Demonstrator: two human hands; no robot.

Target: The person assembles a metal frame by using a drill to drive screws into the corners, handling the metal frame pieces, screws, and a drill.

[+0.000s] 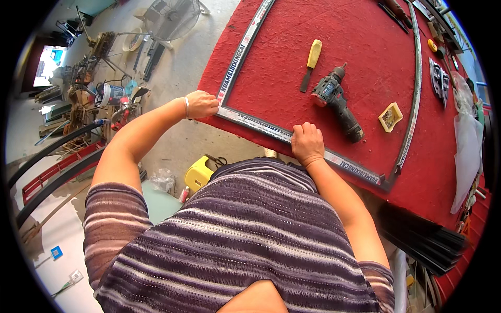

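Note:
A large rectangular metal frame point(255, 124), dark with printed white film on its bars, lies on a red-covered table point(276, 68). My left hand point(202, 105) has its fingers curled onto the near left corner, where two bars meet. Farther right, my right hand point(307, 142) grips the near bar around its middle, fingers over the top. Inside the frame lie a cordless drill point(338, 101), a yellow-handled chisel-like tool point(311, 63) and a small cream tray point(390, 117) of small fasteners. At the near right corner, the side bar and the near bar look slightly apart.
Gloves point(439, 83), clear plastic sheeting point(468, 146) and tools line the table's right side. Dark metal profiles point(420, 237) stick out below the near right corner. A yellow stool point(198, 174) stands by the table's near edge, a floor fan point(172, 18) beyond its left side.

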